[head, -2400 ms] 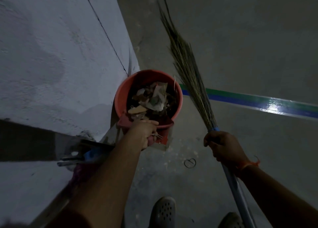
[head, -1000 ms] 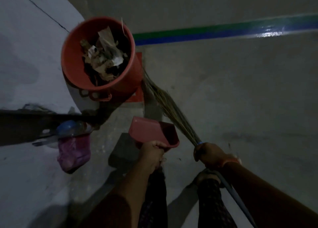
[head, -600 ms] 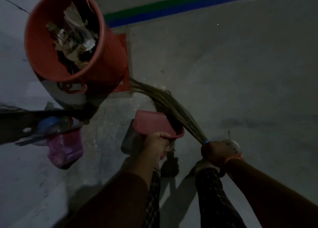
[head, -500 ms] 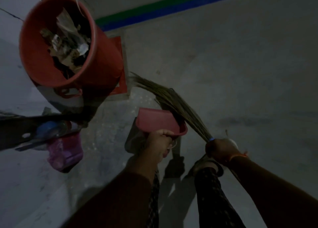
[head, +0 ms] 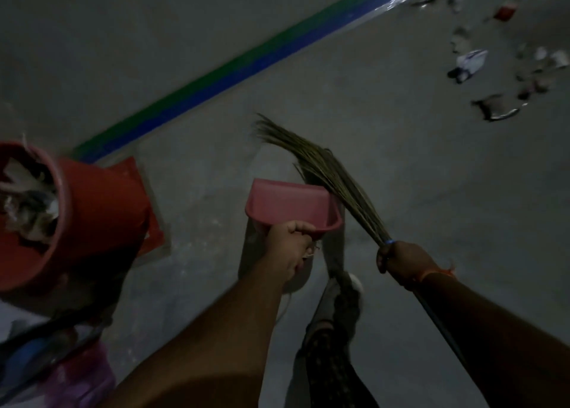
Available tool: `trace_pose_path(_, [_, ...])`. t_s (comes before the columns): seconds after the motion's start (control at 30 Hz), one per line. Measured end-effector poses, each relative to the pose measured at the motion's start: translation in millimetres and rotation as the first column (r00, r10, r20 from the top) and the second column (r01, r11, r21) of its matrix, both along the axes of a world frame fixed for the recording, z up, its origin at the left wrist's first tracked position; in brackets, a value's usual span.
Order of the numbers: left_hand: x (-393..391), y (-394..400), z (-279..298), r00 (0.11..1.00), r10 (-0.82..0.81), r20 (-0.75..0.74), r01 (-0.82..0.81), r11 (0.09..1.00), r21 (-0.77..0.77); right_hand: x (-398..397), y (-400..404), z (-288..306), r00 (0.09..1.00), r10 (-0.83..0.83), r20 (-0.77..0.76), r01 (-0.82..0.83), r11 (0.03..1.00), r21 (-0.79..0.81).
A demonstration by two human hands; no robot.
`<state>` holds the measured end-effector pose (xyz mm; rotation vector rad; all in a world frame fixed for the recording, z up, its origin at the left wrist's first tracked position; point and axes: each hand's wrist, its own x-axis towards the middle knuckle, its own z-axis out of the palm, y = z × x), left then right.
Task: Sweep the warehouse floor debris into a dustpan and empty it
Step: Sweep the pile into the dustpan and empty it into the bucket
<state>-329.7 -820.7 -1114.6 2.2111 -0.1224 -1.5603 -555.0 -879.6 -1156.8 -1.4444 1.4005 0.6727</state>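
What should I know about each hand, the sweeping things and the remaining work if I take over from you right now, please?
Left hand grips the pink dustpan, held above the floor and looking empty.
Right hand grips the broom where the bristles meet the handle.
Red bucket, at the left, already holds paper rubbish.
Left to do: sweep the scattered debris at the upper right into the dustpan and empty it.

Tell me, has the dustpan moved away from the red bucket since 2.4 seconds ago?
Yes. The dustpan, then at the red bucket rim, is now held well right of it.
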Motion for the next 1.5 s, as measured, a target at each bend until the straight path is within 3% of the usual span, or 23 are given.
trace_pose_path(0.47, [-103, -190, 11, 0.937, -0.351, 0.000, 0.347, 0.927, -0.140, -149, -131, 39, 0.887, -0.460, 0.021, 0.458, 0.876, -0.148])
trace_pose_path(0.6, [-114, -234, 20, 0.906, -0.423, -0.008, 0.418, 0.897, -0.144, -160, -147, 61, 0.795, -0.593, 0.126, 0.606, 0.779, -0.163])
trace_pose_path(0.77, [-114, -301, 33, 0.873, -0.488, 0.004, 0.483, 0.862, -0.154, -144, -191, 74, 0.630, -0.735, 0.253, 0.767, 0.639, -0.053])
trace_pose_path(1.07, [-66, -430, -5, 0.795, -0.587, 0.149, 0.602, 0.794, -0.084, -43, -352, 32, 0.609, -0.676, 0.416, 0.727, 0.685, 0.048])
trace_pose_path(1.3, [-41, -462, -38, 0.734, -0.652, 0.189, 0.668, 0.744, -0.024, 0, -402, -17, 0.660, -0.672, 0.336, 0.695, 0.716, 0.068])
trace_pose_path(1.5, [-69, -470, -39, 0.688, -0.708, 0.160, 0.724, 0.684, -0.085, -32, -376, -28, 0.456, -0.823, 0.339, 0.865, 0.499, 0.048])
